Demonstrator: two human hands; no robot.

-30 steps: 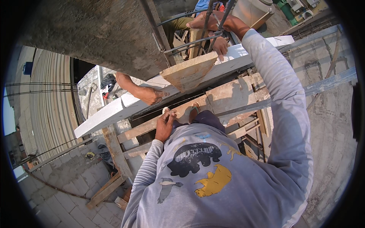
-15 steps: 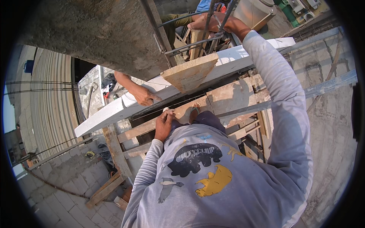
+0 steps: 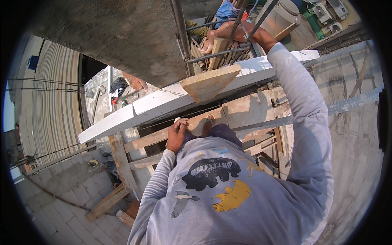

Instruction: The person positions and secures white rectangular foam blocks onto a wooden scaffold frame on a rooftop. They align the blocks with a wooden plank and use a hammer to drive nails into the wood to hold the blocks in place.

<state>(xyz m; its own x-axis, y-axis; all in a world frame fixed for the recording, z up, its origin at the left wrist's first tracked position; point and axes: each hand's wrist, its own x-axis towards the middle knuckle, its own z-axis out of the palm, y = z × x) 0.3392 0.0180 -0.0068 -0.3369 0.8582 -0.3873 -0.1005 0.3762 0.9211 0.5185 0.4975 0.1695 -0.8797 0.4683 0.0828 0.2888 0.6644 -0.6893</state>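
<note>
The fingers of the bare left hand [image 3: 176, 136] are curling inward near the light-gray printed cloth shirt [image 3: 205, 201]; whether they are pinching anything is not showing clearly. The right hand [image 3: 232, 31] is reaching beside the dark, round steel reinforcing bars [image 3: 262, 21]; its finger closure cannot be determined. Nearer the body, a tapered tan wooden board [image 3: 210, 81] is overlapping a long white rectangular beam [image 3: 159, 102], which is running diagonally. A co-worker's hand [image 3: 136, 83] is extending beyond the beam.
</note>
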